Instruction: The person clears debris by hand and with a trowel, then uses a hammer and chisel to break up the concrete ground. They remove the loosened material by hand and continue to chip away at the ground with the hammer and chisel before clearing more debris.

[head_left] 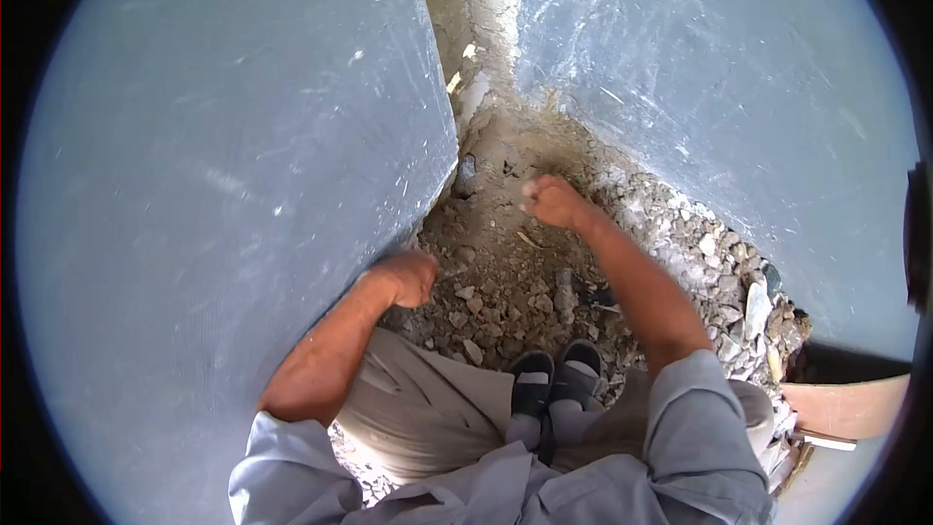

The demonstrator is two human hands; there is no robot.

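Note:
My left hand (pixel 413 277) is closed in a fist, low over the rubble and close to the edge of the left grey panel. Farther forward, over bare dirt, my right hand (pixel 554 202) is also closed, knuckles up and turned inward. Whatever either hand may hold is hidden under the curled fingers. Between and below them lies a bed of broken stones (pixel 496 306) and loose earth. A dark, rounded piece (pixel 467 167) sits in the dirt ahead, beside the left panel's edge.
Scratched grey panels rise at left (pixel 224 136) and right (pixel 700 58), with a narrow gap (pixel 471 0) between them. My sandalled feet (pixel 554 374) stand on the rubble. A curved, tan-orange rim (pixel 850 403) is at lower right, near more rubble (pixel 724 282).

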